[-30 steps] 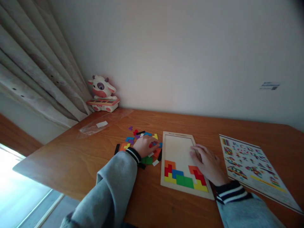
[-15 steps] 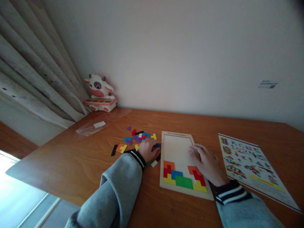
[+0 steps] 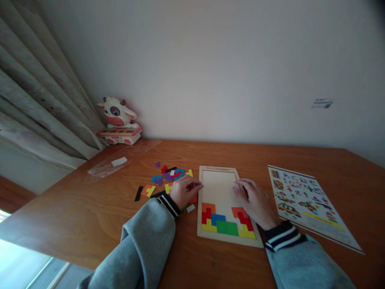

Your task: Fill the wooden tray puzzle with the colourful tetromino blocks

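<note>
A wooden puzzle board [image 3: 219, 240] lies flat in front of me, with red, orange, yellow, blue and green pieces fitted in its near end. My left hand [image 3: 184, 192] is at the board's left edge, thumb and fingers closed on a small blue puzzle piece [image 3: 197, 184] that is mostly hidden. Over the board's right edge rests my right hand [image 3: 257, 204], its thumb and fingers apart and nothing visible between them. Loose puzzle pieces [image 3: 157, 179] in many colours are spread beside and partly under my left hand.
To the right of the board lies a printed pattern sheet [image 3: 309, 208]. A clear plastic bag [image 3: 104, 170] with a white label is at the far left. Behind it a toy cow with a keyboard [image 3: 119, 120] stands against the wall, near the curtain [image 3: 45, 88].
My left hand has lifted slightly from the loose pieces, thumb and fingers pinched toward the board's edge. My right hand stays on the board. The whole view has shifted a little.
</note>
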A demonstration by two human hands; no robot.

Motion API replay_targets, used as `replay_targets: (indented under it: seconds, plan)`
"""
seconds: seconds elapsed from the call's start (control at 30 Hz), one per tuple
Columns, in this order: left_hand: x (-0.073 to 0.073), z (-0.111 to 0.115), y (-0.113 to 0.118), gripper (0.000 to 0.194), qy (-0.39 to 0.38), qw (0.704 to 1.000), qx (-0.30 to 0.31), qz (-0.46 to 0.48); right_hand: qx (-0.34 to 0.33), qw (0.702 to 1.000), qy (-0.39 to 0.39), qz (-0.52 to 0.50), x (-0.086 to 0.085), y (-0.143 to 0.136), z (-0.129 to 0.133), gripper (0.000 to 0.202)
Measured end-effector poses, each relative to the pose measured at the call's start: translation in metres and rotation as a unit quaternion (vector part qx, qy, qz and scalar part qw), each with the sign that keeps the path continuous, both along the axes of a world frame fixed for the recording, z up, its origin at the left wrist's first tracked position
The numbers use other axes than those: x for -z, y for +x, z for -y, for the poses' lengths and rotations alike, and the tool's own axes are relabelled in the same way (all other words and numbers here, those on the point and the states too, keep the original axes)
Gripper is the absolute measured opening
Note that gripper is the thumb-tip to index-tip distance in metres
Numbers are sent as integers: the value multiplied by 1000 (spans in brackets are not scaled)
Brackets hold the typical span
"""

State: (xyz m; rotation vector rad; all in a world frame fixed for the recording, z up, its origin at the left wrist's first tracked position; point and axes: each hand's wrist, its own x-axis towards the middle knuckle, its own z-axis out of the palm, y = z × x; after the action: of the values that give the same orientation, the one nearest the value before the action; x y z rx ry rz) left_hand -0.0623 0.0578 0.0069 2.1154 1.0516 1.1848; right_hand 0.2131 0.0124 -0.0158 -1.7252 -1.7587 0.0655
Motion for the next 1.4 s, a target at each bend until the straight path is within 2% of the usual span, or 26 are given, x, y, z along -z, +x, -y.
replay_targets:
  seconds: [0.07, 0.13, 0.23, 0.33, 0.43, 0.5, 0.6, 0.67, 0.77, 0.93, 1.13, 1.23, 1.4]
  plan:
    - [-1, 7, 8, 26, -77, 994, 24, 76, -56, 997, 23, -46, -10, -4, 2, 32]
    - [-3, 14, 15, 31, -129, 981, 65, 131, -143, 985, 23, -92, -22, -9, 7, 26]
    - [-5, 23, 22, 32, -111, 981, 88, 132, -251, 958, -26, -137, -35, -22, 16, 22]
    - [-6, 31, 26, 33, -117, 982, 89, 118, -302, 937, -65, -164, -38, -35, 23, 23]
    - [-6, 34, 28, 36, -164, 973, 116, 109, -288, 936, -90, -180, -36, -40, 24, 21]
    - [-7, 33, 26, 33, -154, 978, 111, 81, -262, 939, -109, -194, -35, -38, 23, 23]
    - [-7, 24, 16, 22, -50, 997, 53, -19, -206, 944, -107, -236, -32, -27, 18, 26]
    - [-6, 15, 7, 21, 32, 993, 15, -117, -160, 947, -95, -261, -28, -18, 13, 29]
    - [0, 4, -4, 27, 66, 979, -12, -193, -105, 957, -99, -253, -20, -7, 5, 33]
    - [8, 1, -5, 34, 64, 977, -4, -203, -49, 976, -92, -192, -11, 5, -3, 31]
    - [6, 6, -2, 25, 76, 972, 25, -223, -64, 977, -96, -177, -10, 15, -5, 32]
    - [5, 8, -2, 28, 79, 966, 54, -242, -57, 980, -87, -169, -5, 14, -5, 34]
    - [8, 7, -3, 33, 87, 960, 68, -257, -38, 980, -76, -179, 3, 11, -3, 37]
